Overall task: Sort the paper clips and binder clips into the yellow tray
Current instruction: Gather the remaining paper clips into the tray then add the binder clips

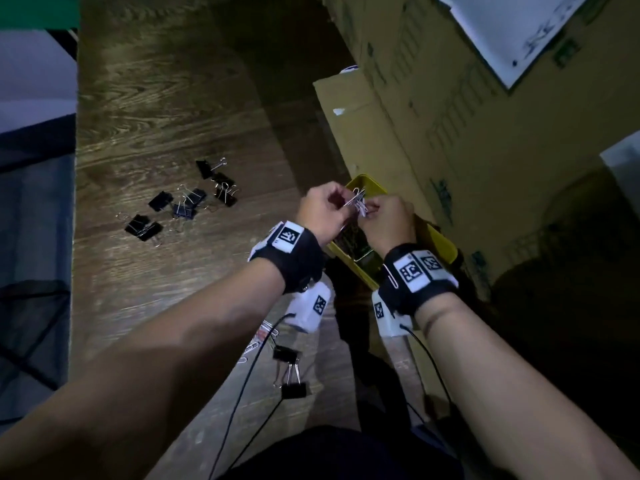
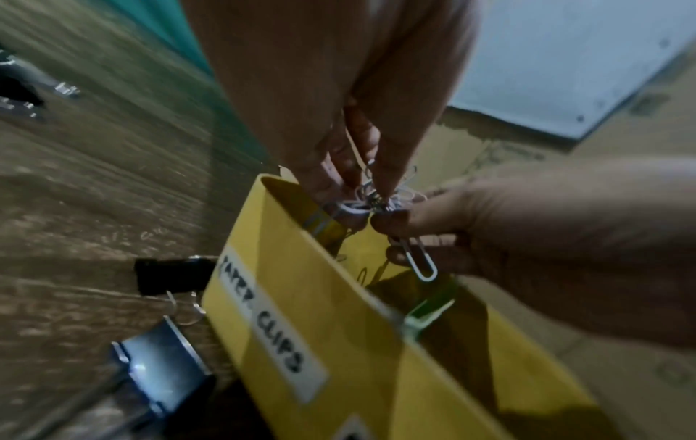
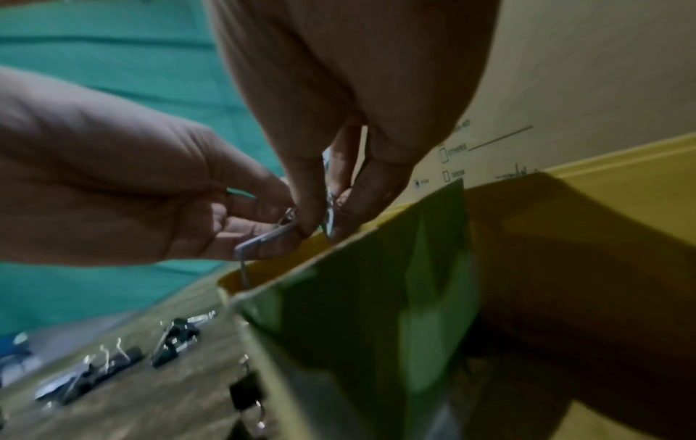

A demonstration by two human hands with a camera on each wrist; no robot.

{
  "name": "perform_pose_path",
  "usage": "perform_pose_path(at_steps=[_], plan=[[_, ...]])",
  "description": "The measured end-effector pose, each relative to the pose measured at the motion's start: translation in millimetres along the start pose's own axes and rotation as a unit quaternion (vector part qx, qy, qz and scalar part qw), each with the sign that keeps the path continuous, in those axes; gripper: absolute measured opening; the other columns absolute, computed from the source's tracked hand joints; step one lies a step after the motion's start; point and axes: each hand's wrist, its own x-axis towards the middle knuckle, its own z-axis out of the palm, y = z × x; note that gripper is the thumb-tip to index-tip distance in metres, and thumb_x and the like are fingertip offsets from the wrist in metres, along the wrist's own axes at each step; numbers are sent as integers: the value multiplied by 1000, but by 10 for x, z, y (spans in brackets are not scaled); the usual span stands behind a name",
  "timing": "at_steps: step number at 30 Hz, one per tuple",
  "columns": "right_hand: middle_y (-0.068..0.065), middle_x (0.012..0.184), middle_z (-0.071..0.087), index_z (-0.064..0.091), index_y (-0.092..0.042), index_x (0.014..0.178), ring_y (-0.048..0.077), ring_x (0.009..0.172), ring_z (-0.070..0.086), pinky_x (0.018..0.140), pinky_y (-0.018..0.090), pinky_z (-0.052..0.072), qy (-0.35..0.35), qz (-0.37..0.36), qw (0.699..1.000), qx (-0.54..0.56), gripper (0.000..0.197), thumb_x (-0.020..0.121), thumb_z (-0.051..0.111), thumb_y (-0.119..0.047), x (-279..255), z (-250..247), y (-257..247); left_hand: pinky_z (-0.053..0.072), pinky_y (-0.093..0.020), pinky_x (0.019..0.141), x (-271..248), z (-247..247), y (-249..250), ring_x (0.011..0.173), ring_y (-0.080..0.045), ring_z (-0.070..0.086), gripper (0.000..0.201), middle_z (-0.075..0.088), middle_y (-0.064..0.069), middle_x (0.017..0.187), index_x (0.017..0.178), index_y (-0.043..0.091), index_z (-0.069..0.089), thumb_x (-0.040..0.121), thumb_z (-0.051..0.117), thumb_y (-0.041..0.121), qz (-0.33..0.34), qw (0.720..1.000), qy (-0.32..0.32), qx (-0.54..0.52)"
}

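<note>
Several tangled paper clips hung centre frame, just above the yellow tray. Left hand and right hand both pinched the bunch. Best teased apart over the labelled compartment, so strays drop inside. Binder clips lay on the table, centre left.

Likely an office or storeroom: dim wood-grain desk, stacked cardboard boxes, scattered binder clips, yellow tray labelled "PAPER CLIPS".
</note>
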Motion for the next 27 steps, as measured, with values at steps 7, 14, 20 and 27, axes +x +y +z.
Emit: perform_pose_path(at_steps=[7, 14, 20, 27], plan=[[7, 106, 70, 69, -10, 109, 23, 99, 64, 83, 26, 49, -114, 11, 988, -105, 27, 82, 70, -13, 131, -40, 8, 53, -30, 81, 36, -237, 44, 89, -18, 65, 23, 69, -2, 100, 107, 24, 67, 87, 58, 16, 31, 960, -146, 237], [1, 115, 67, 70, -16, 108, 15, 104, 62, 92, 24, 46, -109, -72, 991, -32, 22, 86, 66, -18, -22, -11, -63, 54, -34, 79, -129, -878, -448, 79, -19, 66, 29, 70, -4, 87, 80, 21, 66, 88, 49, -1, 17, 982, -62, 175], [0, 97, 65, 72, -15, 101, 10, 80, 60, 77, 18, 47, -203, -165, 965, -18, 16, 87, 66, -19, -491, 240, -332, 47, -40, 89, -671, -984, -1129, 99, -32, 58, 24, 61, -14, 112, 105, 8, 63, 84, 52, 10, 165, 877, -235, 385], [11, 115, 66, 60, -17, 121, 26, 100, 64, 88, 35, 53, -415, -149, 874, -204, 35, 88, 63, -29, -1185, 932, -105, 44, -44, 98, -1326, -1292, -1826, 125, -24, 48, 39, 51, -5, 136, 125, 24, 49, 94, 31, 39, 243, 779, -281, 505]])
